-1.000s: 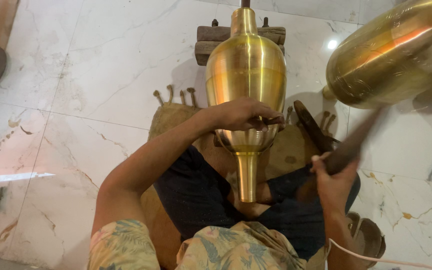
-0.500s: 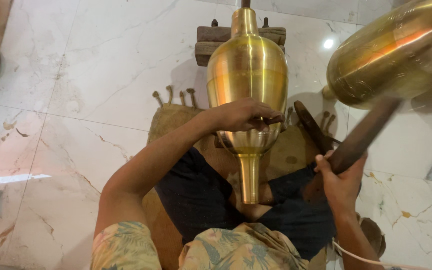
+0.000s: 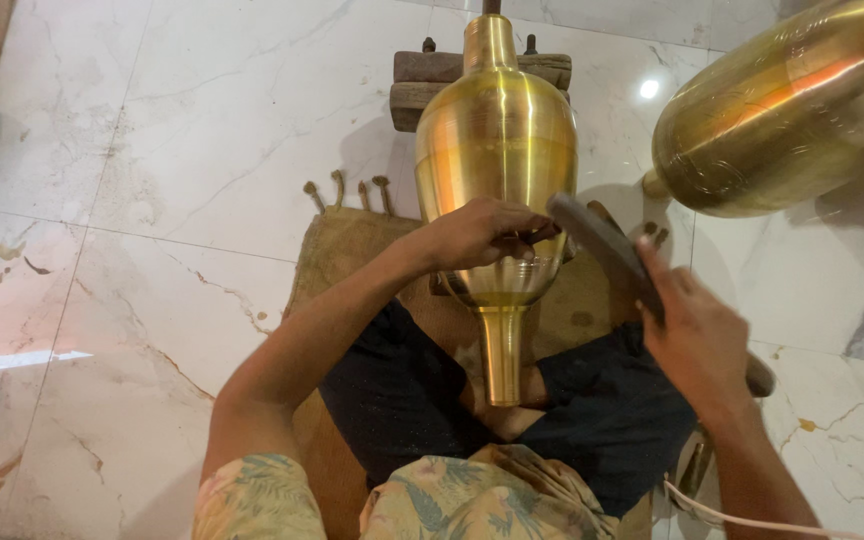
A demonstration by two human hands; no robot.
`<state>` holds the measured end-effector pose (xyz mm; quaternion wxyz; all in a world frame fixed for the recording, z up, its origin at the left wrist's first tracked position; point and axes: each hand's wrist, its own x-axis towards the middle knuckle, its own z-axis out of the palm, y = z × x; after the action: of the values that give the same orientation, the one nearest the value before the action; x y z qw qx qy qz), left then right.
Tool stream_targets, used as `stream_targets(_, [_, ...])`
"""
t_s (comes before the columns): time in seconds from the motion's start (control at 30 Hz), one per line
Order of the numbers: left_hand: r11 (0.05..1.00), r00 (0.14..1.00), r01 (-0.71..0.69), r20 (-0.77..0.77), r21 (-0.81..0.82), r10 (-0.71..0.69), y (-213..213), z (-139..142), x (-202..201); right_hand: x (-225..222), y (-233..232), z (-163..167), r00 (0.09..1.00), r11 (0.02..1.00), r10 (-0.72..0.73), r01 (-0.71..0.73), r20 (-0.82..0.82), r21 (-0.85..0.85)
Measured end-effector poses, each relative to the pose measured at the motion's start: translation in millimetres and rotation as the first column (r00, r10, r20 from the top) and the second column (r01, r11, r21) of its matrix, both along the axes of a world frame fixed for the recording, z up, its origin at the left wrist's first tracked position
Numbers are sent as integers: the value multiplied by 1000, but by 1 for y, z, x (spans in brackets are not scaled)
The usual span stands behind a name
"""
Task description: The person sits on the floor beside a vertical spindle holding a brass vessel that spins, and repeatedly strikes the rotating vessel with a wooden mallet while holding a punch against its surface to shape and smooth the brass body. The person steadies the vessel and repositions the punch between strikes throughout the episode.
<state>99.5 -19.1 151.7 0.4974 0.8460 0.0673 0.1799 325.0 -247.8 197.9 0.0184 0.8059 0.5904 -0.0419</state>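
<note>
Two brass vessels are seen: one brass vase (image 3: 497, 190) is laid across the lap, its body already bright. A small tool is pinched against its lower band by the left hand (image 3: 482, 232); a dark mallet (image 3: 607, 250) is gripped by the right hand (image 3: 697, 335). Remaining work cannot be judged.

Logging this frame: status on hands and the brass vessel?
Left hand pinches a small tool against brass vessel. Right hand grips dark hammer, head at the tool. Second brass vessel lies apart; nothing blocking.
</note>
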Motion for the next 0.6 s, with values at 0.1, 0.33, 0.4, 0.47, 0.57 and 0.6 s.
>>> stream_targets(0.1, [983,990,-135,16,-126,138,-10,-2,-11,-2,25,31,836,911,148,93,-529,402])
stream_targets(0.33, [746,760,-596,92,-298,644,-57,-22,-15,-25,91,121,964,964,225,-241,-140,-109])
stream_targets(0.4, [642,650,-672,122,-370,750,-71,-30,-12,-37,104,136,910,884,380,-304,168,-355])
stream_targets(0.47, [533,527,-739,140,-413,838,-80,-36,-7,-49,114,141,912,895,399,-366,91,-257])
stream_targets(0.57, [430,466,-755,57,-495,883,-92,-42,2,-61,121,141,862,836,485,-408,146,-368])
stream_targets(0.6, [417,445,-744,79,-522,892,-92,-43,4,-63,122,140,832,800,522,-402,186,-445])
